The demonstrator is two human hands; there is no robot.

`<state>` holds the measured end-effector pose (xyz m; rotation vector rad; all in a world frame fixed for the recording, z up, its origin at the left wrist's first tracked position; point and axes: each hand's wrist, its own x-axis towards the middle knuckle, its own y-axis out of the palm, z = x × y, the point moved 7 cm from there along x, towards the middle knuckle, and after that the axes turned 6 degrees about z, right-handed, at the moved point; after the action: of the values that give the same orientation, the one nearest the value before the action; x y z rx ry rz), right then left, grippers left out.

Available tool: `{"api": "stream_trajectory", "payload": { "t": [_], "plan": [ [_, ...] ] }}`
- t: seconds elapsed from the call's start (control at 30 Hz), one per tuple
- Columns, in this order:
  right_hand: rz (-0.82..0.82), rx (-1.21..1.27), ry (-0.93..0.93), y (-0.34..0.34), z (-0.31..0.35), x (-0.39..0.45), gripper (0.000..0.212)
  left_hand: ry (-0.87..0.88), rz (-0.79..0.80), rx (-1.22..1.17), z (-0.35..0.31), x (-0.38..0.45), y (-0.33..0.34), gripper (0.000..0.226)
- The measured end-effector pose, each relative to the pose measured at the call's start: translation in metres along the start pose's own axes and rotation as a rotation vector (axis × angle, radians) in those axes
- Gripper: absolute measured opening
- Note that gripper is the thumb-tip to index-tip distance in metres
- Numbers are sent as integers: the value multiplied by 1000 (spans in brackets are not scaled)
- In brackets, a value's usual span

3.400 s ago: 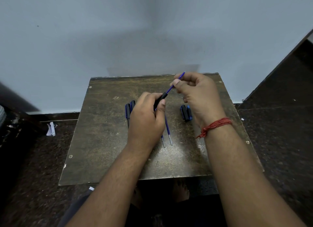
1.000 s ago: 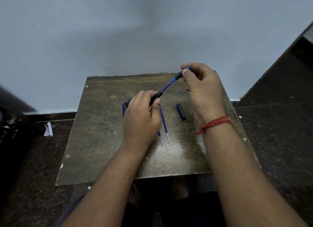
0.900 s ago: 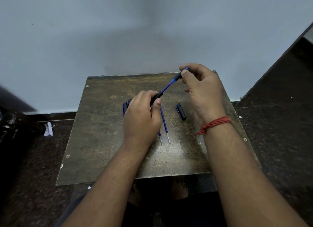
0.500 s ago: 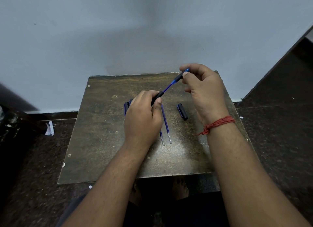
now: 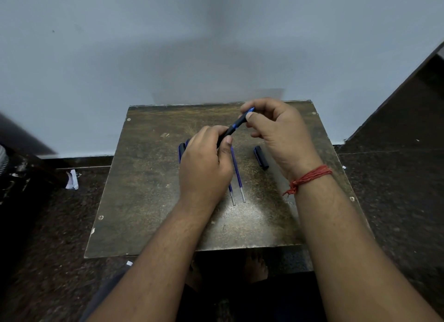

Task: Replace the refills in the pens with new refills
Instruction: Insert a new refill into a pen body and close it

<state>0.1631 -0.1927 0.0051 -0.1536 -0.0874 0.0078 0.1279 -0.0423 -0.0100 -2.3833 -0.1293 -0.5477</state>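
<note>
- The left hand (image 5: 204,168) has its grip wrapped round the black barrel of a pen (image 5: 234,127), thumb pressed along the side, holding it tilted up and away over the counter (image 5: 144,201).
- The right hand (image 5: 281,134) pinches the blue upper end of that same pen between thumb and curled fingers, so both grips are clamped on it.
- 2 blue refills (image 5: 237,175) lie side by side on the counter just beside the left hand, clear tips toward the near edge.
- A black cap (image 5: 261,157) lies on the counter near the right wrist.
- More pens (image 5: 181,150) peek out from behind the left hand; how many, I cannot tell.
- A red thread (image 5: 310,177) is tied round the right wrist.
</note>
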Motion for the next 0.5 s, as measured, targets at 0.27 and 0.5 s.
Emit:
{"api": "stream_trajectory", "payload": {
  "t": [0.27, 0.5],
  "plan": [
    [108, -18, 4, -1, 1, -2, 14, 17, -3, 45, 0, 0, -1, 12],
    [101, -61, 17, -2, -7, 0, 19, 38, 10, 61, -4, -1, 0, 10]
  ]
}}
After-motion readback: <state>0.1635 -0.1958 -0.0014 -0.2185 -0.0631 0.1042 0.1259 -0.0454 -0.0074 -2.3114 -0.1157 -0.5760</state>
